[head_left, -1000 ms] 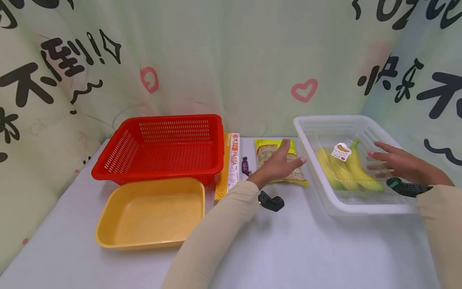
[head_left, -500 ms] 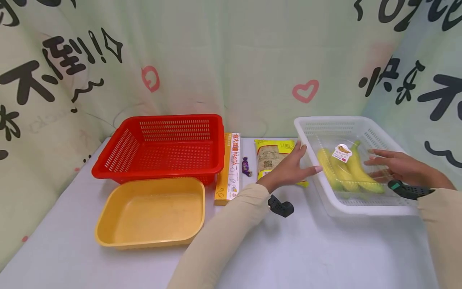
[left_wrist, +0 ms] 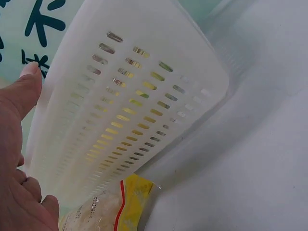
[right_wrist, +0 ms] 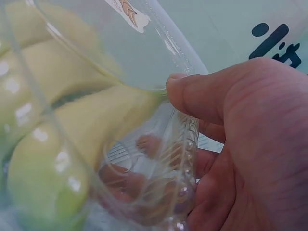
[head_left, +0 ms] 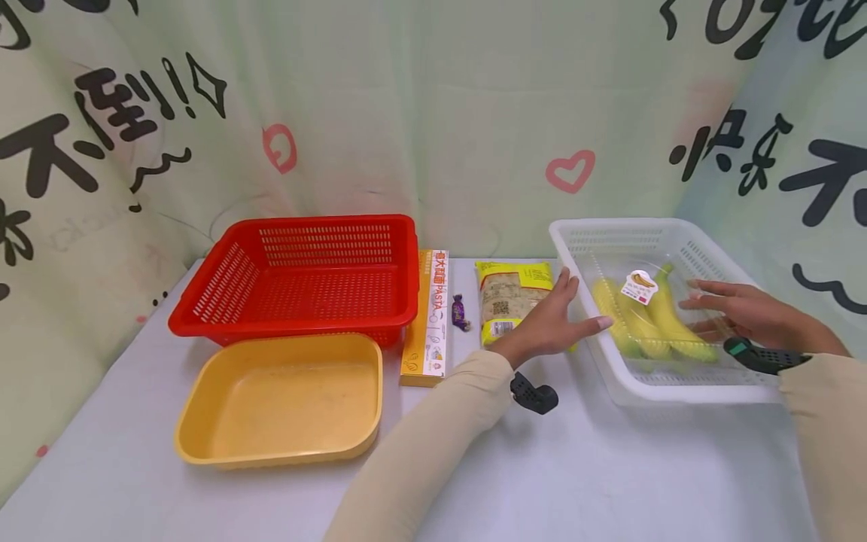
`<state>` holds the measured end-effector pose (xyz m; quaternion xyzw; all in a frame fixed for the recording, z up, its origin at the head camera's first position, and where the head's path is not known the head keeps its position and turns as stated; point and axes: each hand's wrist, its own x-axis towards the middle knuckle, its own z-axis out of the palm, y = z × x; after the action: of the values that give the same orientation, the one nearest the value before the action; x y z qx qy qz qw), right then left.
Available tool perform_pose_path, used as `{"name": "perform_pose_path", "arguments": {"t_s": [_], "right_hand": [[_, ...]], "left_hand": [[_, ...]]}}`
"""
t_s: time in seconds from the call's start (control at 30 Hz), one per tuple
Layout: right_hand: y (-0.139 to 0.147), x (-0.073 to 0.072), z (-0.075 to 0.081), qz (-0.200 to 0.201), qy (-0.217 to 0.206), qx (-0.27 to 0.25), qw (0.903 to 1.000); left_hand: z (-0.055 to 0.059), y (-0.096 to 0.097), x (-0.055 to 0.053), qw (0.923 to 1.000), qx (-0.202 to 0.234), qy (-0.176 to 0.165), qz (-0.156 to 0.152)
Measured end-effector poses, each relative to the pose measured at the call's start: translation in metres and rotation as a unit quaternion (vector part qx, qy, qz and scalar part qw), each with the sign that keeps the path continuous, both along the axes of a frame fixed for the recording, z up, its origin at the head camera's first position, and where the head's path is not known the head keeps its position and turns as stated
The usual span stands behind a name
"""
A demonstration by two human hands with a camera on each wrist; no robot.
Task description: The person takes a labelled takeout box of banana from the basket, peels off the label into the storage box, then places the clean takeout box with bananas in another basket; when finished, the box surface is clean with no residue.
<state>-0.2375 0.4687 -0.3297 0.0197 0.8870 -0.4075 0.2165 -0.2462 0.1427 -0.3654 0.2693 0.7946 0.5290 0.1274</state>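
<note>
In the head view a clear plastic box of bananas [head_left: 653,320] with a white label lies inside the white basket [head_left: 684,394]. My right hand [head_left: 762,312] grips the box by its right side. The right wrist view has the thumb [right_wrist: 192,94] on the box's upper edge, and the other fingers show through the plastic below. At the basket's left wall is my left hand [head_left: 545,324], its thumb reaching over the rim and its fingers spread. Close by that hand, a yellow-topped bag of pale grains or flakes [head_left: 501,297] lies partly covered.
A red basket [head_left: 311,331] stands at the back left, with a yellow tray [head_left: 278,452] before it. Between the red basket and the bag lie a pasta box [head_left: 425,324] and a purple wrapped candy [head_left: 459,312]. A printed curtain [head_left: 474,128] hangs behind.
My left hand has moved right, from over the bag to the white basket's left rim. The right hand's fingers have drawn in against the banana box, which stays in place.
</note>
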Motion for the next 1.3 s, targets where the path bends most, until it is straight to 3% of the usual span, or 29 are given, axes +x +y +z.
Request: {"name": "perform_pose_path", "arguments": {"t_s": [0.33, 0.63, 0.8, 1.13, 1.3], "right_hand": [[-0.004, -0.006, 0.001, 0.012, 0.014, 0.003, 0.9998], [-0.004, -0.006, 0.001, 0.016, 0.04, 0.016, 0.999], [0.0, -0.003, 0.012, 0.014, 0.061, 0.039, 0.9973], [-0.005, -0.011, 0.033, 0.015, 0.072, 0.088, 0.9934], [-0.004, -0.003, 0.041, 0.0, 0.081, 0.112, 0.9904]], "left_hand": [[0.001, -0.001, -0.004, 0.9996, 0.003, 0.028, -0.001], [0.002, 0.002, 0.0, 0.9998, 0.01, -0.006, 0.019], [0.002, 0.003, 0.001, 0.9996, 0.008, -0.018, 0.018], [0.001, -0.001, -0.002, 0.9999, -0.008, 0.001, 0.014], [0.003, 0.0, 0.001, 0.9999, -0.013, 0.009, -0.002]]}}
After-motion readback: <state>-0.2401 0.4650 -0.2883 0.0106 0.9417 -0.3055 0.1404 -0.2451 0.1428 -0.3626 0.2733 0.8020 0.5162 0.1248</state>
